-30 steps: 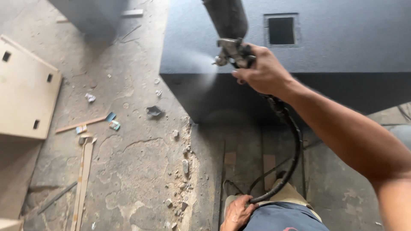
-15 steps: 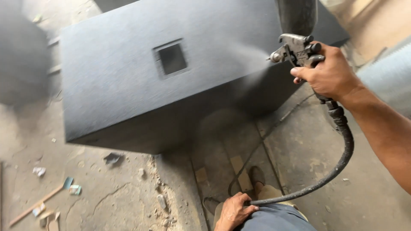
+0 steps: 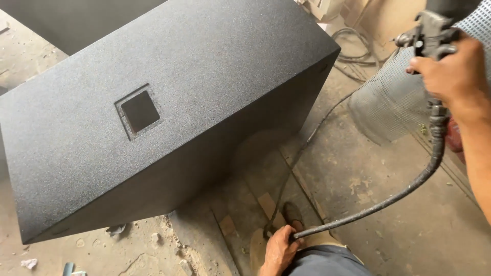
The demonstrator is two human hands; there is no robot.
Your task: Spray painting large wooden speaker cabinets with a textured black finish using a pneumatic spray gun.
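Above the black box (image 3: 169,107), right hand (image 3: 452,71) fingers clamp the spray gun (image 3: 429,36); left hand (image 3: 279,250) grips its hose (image 3: 388,199). Keep passes even, hose slack.

1. No packages, labels, signs or screens in view.
2. Checked from 12 o'clock round to 12 again: nothing boxed, wrapped, printed, tagged or lit shows anywhere.
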